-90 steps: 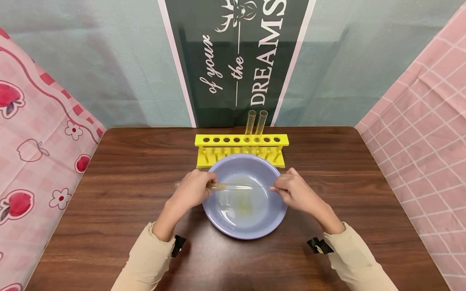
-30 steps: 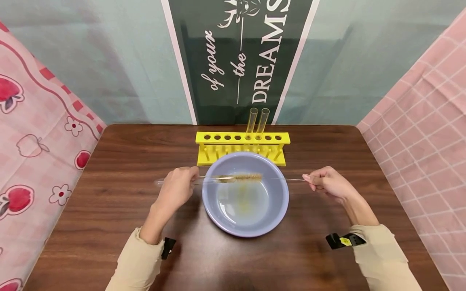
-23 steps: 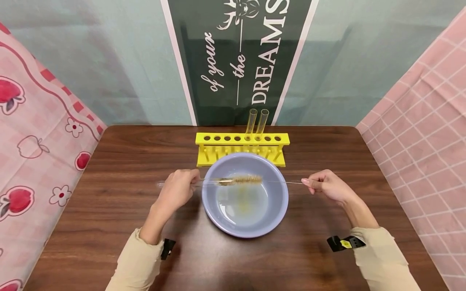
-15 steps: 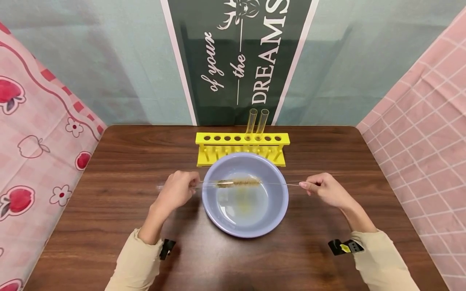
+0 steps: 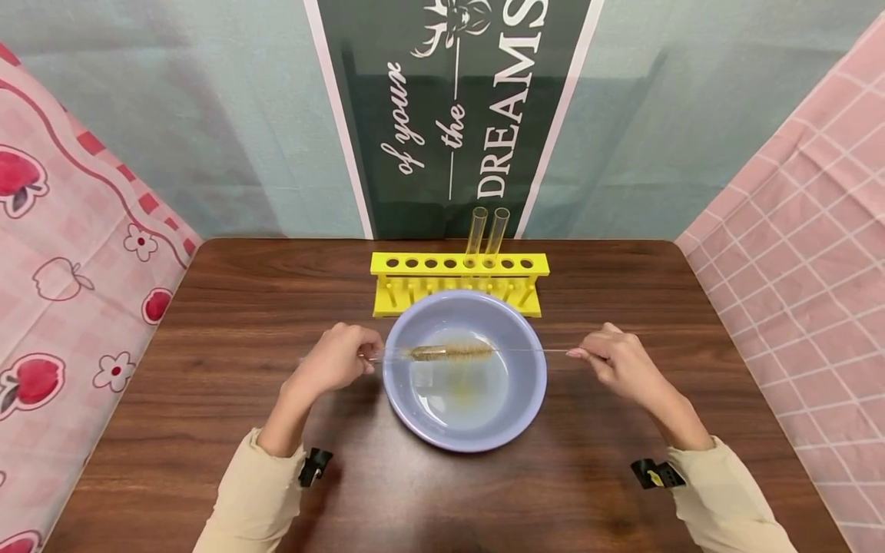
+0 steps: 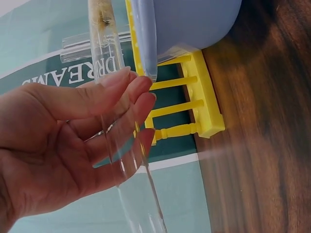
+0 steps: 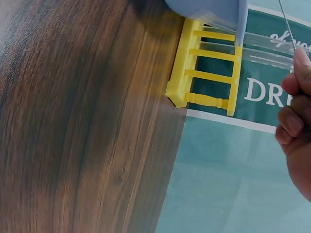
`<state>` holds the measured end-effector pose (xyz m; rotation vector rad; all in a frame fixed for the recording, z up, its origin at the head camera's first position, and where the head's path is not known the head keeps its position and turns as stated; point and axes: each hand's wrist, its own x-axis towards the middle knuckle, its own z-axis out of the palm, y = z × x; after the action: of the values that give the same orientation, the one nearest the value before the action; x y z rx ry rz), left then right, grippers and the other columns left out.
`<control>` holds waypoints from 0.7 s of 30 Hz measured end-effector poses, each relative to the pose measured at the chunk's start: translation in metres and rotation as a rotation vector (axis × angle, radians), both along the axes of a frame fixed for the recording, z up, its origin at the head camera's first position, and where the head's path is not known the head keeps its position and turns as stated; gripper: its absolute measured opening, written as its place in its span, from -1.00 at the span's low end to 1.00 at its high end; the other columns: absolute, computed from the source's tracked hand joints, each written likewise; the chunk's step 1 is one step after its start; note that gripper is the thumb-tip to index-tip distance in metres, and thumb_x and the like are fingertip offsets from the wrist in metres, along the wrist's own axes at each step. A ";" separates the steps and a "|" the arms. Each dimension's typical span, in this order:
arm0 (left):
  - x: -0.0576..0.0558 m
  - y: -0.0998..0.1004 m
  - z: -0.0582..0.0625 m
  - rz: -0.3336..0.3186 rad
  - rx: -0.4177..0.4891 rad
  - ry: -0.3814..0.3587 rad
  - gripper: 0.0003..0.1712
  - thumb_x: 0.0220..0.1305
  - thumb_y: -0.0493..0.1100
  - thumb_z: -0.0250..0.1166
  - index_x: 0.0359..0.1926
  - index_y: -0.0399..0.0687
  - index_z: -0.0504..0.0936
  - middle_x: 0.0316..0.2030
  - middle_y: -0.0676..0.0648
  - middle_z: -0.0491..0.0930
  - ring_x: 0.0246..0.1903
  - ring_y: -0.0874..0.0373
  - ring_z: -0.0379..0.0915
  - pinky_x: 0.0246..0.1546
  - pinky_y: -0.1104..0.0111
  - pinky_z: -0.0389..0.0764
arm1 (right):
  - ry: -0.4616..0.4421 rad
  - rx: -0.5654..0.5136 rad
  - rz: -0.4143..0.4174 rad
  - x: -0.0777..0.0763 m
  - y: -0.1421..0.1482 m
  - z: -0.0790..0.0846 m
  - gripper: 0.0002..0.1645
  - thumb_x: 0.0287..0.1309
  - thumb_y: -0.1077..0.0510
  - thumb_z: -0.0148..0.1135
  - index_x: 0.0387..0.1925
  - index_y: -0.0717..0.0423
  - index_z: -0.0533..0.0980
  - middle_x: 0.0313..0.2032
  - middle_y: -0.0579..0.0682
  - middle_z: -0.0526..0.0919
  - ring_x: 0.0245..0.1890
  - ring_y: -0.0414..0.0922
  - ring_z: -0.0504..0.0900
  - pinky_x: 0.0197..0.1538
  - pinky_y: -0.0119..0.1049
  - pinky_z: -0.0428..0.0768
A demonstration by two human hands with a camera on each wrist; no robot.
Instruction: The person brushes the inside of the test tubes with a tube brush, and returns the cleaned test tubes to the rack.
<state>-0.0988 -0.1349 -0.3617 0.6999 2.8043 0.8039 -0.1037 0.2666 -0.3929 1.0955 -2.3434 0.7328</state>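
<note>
In the head view my left hand (image 5: 339,355) holds a clear glass test tube level, its open end over the lavender basin (image 5: 523,395). The left wrist view shows thumb and fingertips around the test tube (image 6: 100,41). My right hand (image 5: 615,361) pinches the thin wire handle of a test tube brush (image 5: 470,351). Part of the tan bristles sits inside the tube mouth and part is outside it, above the basin. In the right wrist view the twisted wire (image 7: 286,22) rises from between thumb and finger. Cloudy, yellowish liquid lies in the basin.
Behind the basin stands a yellow test tube rack (image 5: 422,263); two clear test tubes (image 5: 496,230) are upright in it. Everything rests on a dark wooden table (image 5: 276,276). A fabric backdrop (image 5: 263,153) hangs along the back edge.
Since three seconds ago the right hand has moved right, drawing the bristles partly out of the tube, while the left hand shifted left. Over the last second both hands came slightly nearer the body.
</note>
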 end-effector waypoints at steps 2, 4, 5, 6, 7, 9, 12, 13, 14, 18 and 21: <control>-0.001 -0.001 0.001 -0.018 0.001 -0.014 -0.77 -0.22 -0.49 0.35 -0.57 -0.12 0.54 -0.63 0.08 0.44 -0.54 0.23 0.35 -0.46 0.34 0.42 | 0.067 0.010 0.008 -0.002 0.000 -0.001 -0.49 0.29 -0.09 -0.11 -0.73 0.02 0.38 -0.72 -0.23 0.29 -0.67 -0.29 0.25 -0.50 -0.37 0.22; -0.003 -0.001 0.001 -0.028 0.012 -0.044 -0.79 -0.20 -0.50 0.34 -0.54 -0.14 0.57 -0.63 0.08 0.45 -0.55 0.24 0.36 -0.46 0.36 0.43 | 0.097 0.015 0.011 -0.002 0.001 -0.002 -0.48 0.30 -0.07 -0.11 -0.74 0.02 0.34 -0.72 -0.21 0.28 -0.68 -0.27 0.25 -0.46 -0.34 0.21; -0.003 -0.002 0.001 -0.035 0.019 -0.059 -0.80 -0.19 -0.50 0.34 -0.53 -0.16 0.58 -0.63 0.07 0.46 -0.55 0.25 0.37 -0.46 0.37 0.44 | 0.114 0.016 0.013 -0.002 0.001 -0.002 -0.48 0.31 -0.06 -0.11 -0.75 0.03 0.32 -0.72 -0.20 0.27 -0.68 -0.25 0.26 -0.45 -0.33 0.21; -0.004 -0.002 0.002 -0.042 0.027 -0.075 -0.80 -0.18 -0.50 0.33 -0.52 -0.16 0.59 -0.63 0.07 0.47 -0.55 0.25 0.38 -0.46 0.38 0.44 | 0.134 0.018 0.014 -0.001 0.002 -0.002 -0.48 0.32 -0.04 -0.12 -0.75 0.03 0.30 -0.72 -0.20 0.26 -0.68 -0.24 0.27 -0.44 -0.32 0.21; -0.005 -0.003 0.002 -0.046 0.039 -0.091 -0.81 -0.17 -0.50 0.33 -0.50 -0.18 0.60 -0.62 0.06 0.48 -0.55 0.25 0.40 -0.45 0.38 0.45 | 0.148 0.020 0.015 -0.001 0.002 -0.001 -0.49 0.33 -0.02 -0.12 -0.75 0.03 0.30 -0.72 -0.19 0.26 -0.68 -0.22 0.28 -0.43 -0.32 0.21; -0.006 -0.004 0.003 -0.049 0.061 -0.121 -0.80 -0.16 -0.51 0.32 -0.47 -0.19 0.62 -0.61 0.05 0.52 -0.54 0.25 0.43 -0.45 0.39 0.47 | 0.168 0.021 0.017 0.001 0.004 -0.001 -0.49 0.35 0.02 -0.13 -0.74 0.06 0.30 -0.71 -0.18 0.26 -0.67 -0.21 0.29 -0.41 -0.32 0.20; -0.008 -0.006 0.005 -0.048 0.075 -0.150 -0.79 -0.16 -0.51 0.33 -0.45 -0.19 0.64 -0.58 0.02 0.55 -0.52 0.24 0.47 -0.44 0.39 0.49 | 0.199 0.019 0.027 0.002 0.006 -0.003 -0.52 0.35 0.10 -0.17 -0.71 0.09 0.34 -0.69 -0.17 0.27 -0.66 -0.20 0.30 -0.42 -0.31 0.20; -0.008 -0.007 0.006 -0.045 0.075 -0.157 -0.79 -0.16 -0.50 0.34 -0.44 -0.20 0.64 -0.57 0.01 0.56 -0.51 0.23 0.48 -0.43 0.38 0.49 | 0.198 0.019 0.031 0.003 0.006 -0.004 -0.53 0.34 0.12 -0.18 -0.71 0.10 0.35 -0.69 -0.17 0.27 -0.66 -0.21 0.28 -0.42 -0.32 0.20; -0.008 -0.008 0.006 -0.040 0.073 -0.165 -0.80 -0.16 -0.50 0.35 -0.44 -0.21 0.65 -0.56 0.00 0.57 -0.50 0.23 0.48 -0.43 0.38 0.50 | 0.195 0.018 0.036 0.003 0.007 -0.005 -0.54 0.33 0.15 -0.20 -0.70 0.11 0.35 -0.68 -0.17 0.28 -0.66 -0.22 0.28 -0.42 -0.32 0.19; -0.008 -0.010 0.006 -0.021 0.070 -0.190 -0.80 -0.14 -0.48 0.36 -0.38 -0.26 0.65 -0.51 -0.06 0.60 -0.47 0.20 0.51 -0.40 0.37 0.52 | 0.162 0.009 0.051 0.003 0.009 -0.007 -0.55 0.32 0.15 -0.20 -0.70 0.07 0.34 -0.68 -0.19 0.28 -0.65 -0.22 0.29 -0.40 -0.33 0.19; -0.008 -0.012 0.006 -0.009 0.078 -0.196 -0.79 -0.14 -0.48 0.36 -0.37 -0.30 0.65 -0.49 -0.10 0.61 -0.46 0.19 0.53 -0.39 0.37 0.53 | 0.133 0.006 0.066 0.002 0.011 -0.008 -0.56 0.32 0.13 -0.20 -0.70 0.06 0.34 -0.67 -0.19 0.31 -0.63 -0.22 0.32 -0.39 -0.35 0.19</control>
<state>-0.1065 -0.1472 -0.3560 0.6084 2.6058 0.9302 -0.1017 0.2776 -0.4012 1.1912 -2.2091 0.6550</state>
